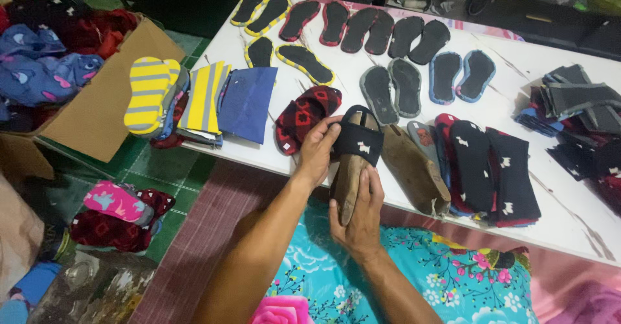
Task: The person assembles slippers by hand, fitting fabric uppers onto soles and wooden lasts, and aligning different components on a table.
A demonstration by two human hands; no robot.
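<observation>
White and scuffed, the desk in front of us is carrying rows of flat dark slipper soles edged in yellow, red, grey and blue, laid out in pairs so that each size and trim is sitting beside its mate. At the near edge we are holding a brown wooden foot-shaped form tilted up off the desk, with a black fabric slipper band bearing a small white dog figure wrapping its toe end. Our left hand is reaching to the band, its fingers pinching the fabric edge, seemingly pulling it snug, while our right hand is closing around the heel end from below, bracing the form. Just to the right a second brown wooden form is lying flat beside a stack of black bands. Left of us, an open cardboard box of folded cloth is standing on the green tiled floor, within easy reach.
</observation>
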